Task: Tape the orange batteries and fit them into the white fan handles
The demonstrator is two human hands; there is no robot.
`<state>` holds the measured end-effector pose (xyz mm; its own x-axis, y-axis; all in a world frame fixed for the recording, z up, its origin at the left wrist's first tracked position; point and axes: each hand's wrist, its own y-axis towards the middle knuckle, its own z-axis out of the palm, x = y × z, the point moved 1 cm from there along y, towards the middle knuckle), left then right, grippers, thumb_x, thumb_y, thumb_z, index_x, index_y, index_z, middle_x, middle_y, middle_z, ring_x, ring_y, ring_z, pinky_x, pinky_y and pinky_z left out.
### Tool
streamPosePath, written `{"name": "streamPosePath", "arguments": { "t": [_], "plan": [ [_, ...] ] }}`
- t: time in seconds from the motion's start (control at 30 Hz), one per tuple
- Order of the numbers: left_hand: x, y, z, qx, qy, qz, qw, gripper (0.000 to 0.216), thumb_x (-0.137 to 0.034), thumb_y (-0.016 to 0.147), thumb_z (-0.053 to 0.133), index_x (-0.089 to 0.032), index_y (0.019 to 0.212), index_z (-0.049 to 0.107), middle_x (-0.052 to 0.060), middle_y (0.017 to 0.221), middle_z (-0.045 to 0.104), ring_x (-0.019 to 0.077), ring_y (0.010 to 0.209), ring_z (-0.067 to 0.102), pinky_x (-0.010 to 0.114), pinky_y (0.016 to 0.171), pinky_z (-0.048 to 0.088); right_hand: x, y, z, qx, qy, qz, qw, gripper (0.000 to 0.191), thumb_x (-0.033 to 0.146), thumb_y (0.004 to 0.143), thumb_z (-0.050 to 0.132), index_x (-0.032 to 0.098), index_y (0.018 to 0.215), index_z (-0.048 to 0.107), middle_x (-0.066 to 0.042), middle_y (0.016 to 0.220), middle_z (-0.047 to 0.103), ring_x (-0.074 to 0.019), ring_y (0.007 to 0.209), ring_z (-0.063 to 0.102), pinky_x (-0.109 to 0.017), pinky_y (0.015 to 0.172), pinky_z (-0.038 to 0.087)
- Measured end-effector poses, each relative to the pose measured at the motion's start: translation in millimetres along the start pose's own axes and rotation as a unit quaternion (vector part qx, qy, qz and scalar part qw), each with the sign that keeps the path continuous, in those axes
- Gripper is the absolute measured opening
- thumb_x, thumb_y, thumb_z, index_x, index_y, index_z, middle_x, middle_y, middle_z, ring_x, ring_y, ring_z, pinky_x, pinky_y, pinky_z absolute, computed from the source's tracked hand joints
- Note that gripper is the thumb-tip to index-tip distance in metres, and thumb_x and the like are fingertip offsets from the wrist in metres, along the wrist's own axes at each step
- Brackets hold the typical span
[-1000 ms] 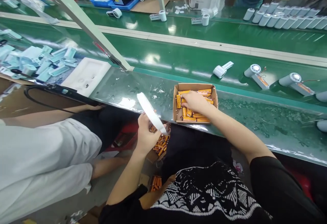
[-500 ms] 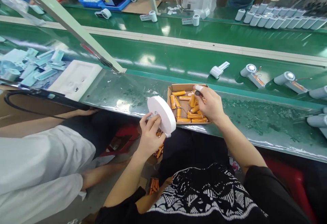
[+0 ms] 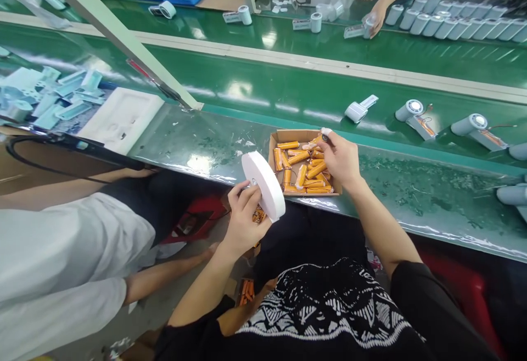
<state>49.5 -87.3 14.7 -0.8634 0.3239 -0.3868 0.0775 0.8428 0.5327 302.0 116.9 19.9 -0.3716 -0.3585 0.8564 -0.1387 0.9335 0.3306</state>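
Observation:
My left hand (image 3: 247, 215) grips a wide roll of white tape (image 3: 263, 185), its fingers at the core and the roll tilted on edge in front of the workbench. My right hand (image 3: 342, 159) is closed over the right side of a shallow cardboard box (image 3: 272, 185). Between its thumb and fingers shows the end of a small dark object (image 3: 325, 139), the rest of which is hidden; something white covers one fingertip. Inside the box lie several orange-wrapped battery cells (image 3: 317, 169), some with white bits on them.
Grey handheld devices (image 3: 356, 112) rest on the green conveyor (image 3: 247, 84) beyond the bench. Pale blue plastic parts (image 3: 74, 110) and a white foam tray (image 3: 125, 114) are at the left, near a slanted metal post (image 3: 123, 43). A co-worker's hand (image 3: 376, 18) touches a device across the line.
Cells in the box lie in a different arrangement, and my right hand has shifted slightly. The tape roll stays in my left hand. Across the line, a co-worker's hand has reached to a device.

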Motion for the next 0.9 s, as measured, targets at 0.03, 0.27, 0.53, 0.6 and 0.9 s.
{"name": "streamPosePath", "arguments": {
  "t": [0.03, 0.27, 0.53, 0.6, 0.9],
  "plan": [
    [-1, 1, 0, 0.001, 0.004, 0.002, 1.0, 0.057, -0.018, 0.088, 0.077, -0.025, 0.141, 0.059, 0.012, 0.128, 0.069, 0.0376, 0.137, 0.054, 0.054, 0.115, 0.051, 1, 0, 0, -0.005, 0.063, 0.015, 0.998, 0.037, 0.053, 0.099, 0.074, 0.024, 0.121, 0.079, -0.008, 0.111, 0.084, -0.0276, 0.106, 0.081, -0.044, 0.1, 0.066],
    [-11, 9, 3, 0.0, 0.079, 0.06, 0.995, 0.051, -0.002, 0.083, 0.069, -0.021, 0.13, 0.065, 0.012, 0.123, 0.074, 0.0364, 0.133, 0.053, 0.051, 0.114, 0.049, 39, -34, -18, -0.007, 0.344, 0.033, 0.938, 0.04, 0.047, 0.079, 0.1, 0.026, 0.096, 0.07, -0.006, 0.117, 0.086, -0.027, 0.112, 0.083, -0.046, 0.105, 0.069],
    [-21, 16, 2, 0.055, 0.106, 0.103, 0.987, 0.052, 0.002, 0.087, 0.065, -0.02, 0.134, 0.072, 0.01, 0.126, 0.078, 0.032, 0.133, 0.056, 0.047, 0.116, 0.048, 61, -75, -14, -0.063, 0.27, -0.073, 0.958, 0.019, 0.035, 0.088, 0.09, 0.027, 0.093, 0.074, -0.005, 0.107, 0.088, -0.0292, 0.109, 0.085, -0.047, 0.099, 0.072],
    [-22, 15, 2, 0.059, 0.106, 0.103, 0.987, 0.056, 0.002, 0.086, 0.064, -0.02, 0.137, 0.072, 0.01, 0.126, 0.079, 0.0321, 0.133, 0.056, 0.047, 0.116, 0.05, 59, -78, -13, -0.063, 0.242, -0.075, 0.965, 0.017, 0.035, 0.087, 0.09, 0.028, 0.093, 0.076, -0.005, 0.108, 0.088, -0.0302, 0.109, 0.085, -0.05, 0.103, 0.071],
    [-11, 5, 0, 0.09, 0.108, 0.084, 0.987, 0.072, 0.002, 0.087, 0.066, -0.027, 0.153, 0.068, 0.007, 0.137, 0.077, 0.0353, 0.138, 0.054, 0.052, 0.118, 0.05, 48, -93, -9, 0.044, 0.236, -0.001, 0.971, 0.025, 0.05, 0.084, 0.092, 0.03, 0.092, 0.079, -0.007, 0.111, 0.087, -0.0359, 0.12, 0.082, -0.059, 0.113, 0.066]
  ]
}}
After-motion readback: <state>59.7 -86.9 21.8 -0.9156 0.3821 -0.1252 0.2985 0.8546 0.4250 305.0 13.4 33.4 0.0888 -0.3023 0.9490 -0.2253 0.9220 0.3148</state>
